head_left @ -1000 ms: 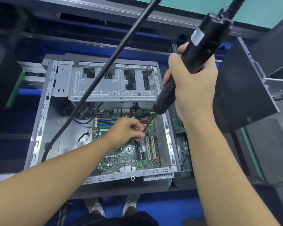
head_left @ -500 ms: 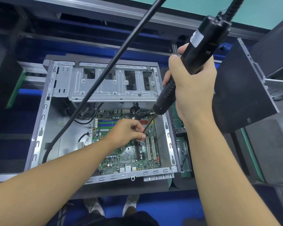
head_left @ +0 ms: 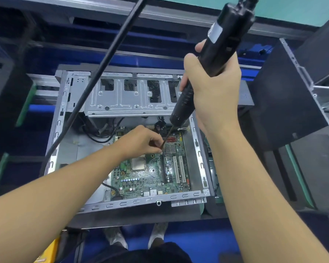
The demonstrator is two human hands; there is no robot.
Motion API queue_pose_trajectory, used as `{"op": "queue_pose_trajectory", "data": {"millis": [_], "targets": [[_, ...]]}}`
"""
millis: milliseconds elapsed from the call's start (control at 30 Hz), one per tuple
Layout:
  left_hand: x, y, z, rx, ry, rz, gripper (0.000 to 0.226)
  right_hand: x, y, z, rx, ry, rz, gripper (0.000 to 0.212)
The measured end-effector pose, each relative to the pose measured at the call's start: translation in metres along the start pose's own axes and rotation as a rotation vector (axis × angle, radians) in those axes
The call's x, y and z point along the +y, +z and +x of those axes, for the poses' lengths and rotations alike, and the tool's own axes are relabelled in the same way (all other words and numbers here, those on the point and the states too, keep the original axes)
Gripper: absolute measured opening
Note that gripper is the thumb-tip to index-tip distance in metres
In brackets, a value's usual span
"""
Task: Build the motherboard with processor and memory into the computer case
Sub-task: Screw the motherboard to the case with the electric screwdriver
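Motherboard (head_left: 146, 179) in case (head_left: 60, 118), slots (head_left: 179, 171) run near-far; R hand (head_left: 215, 95) fingers clench screwdriver (head_left: 224, 35), bit (head_left: 167, 135) down-left; L hand (head_left: 141, 141) fingers pinch it.

Bright, even light is pouring down from above, throwing only soft shadows; the wide lens is bending the edges.

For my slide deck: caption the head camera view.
Right hand holds an electric screwdriver over the motherboard in the open case while the left hand pinches its bit.
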State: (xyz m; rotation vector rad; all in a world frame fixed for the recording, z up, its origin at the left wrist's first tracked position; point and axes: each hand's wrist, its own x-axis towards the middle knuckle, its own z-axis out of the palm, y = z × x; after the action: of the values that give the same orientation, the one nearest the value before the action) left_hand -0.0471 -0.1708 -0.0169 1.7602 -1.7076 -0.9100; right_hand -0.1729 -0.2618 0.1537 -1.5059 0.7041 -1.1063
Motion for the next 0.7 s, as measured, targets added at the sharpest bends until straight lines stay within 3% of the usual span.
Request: {"op": "queue_pose_trajectory", "data": {"millis": [267, 533, 700], "targets": [[0.003, 0.014, -0.005, -0.092, 0.058, 0.158, 0.01, 0.01, -0.004, -0.015, -0.024, 0.048, -0.04, 0.017], [0.025, 0.052, 0.004, -0.5, 0.098, 0.275, 0.014, 0.022, -0.03, -0.042, -0.252, 0.197, -0.064, 0.02], [0.027, 0.07, 0.005, -0.584, 0.139, 0.303, 0.013, 0.039, -0.045, -0.054, -0.329, 0.263, -0.071, 0.019]]}}
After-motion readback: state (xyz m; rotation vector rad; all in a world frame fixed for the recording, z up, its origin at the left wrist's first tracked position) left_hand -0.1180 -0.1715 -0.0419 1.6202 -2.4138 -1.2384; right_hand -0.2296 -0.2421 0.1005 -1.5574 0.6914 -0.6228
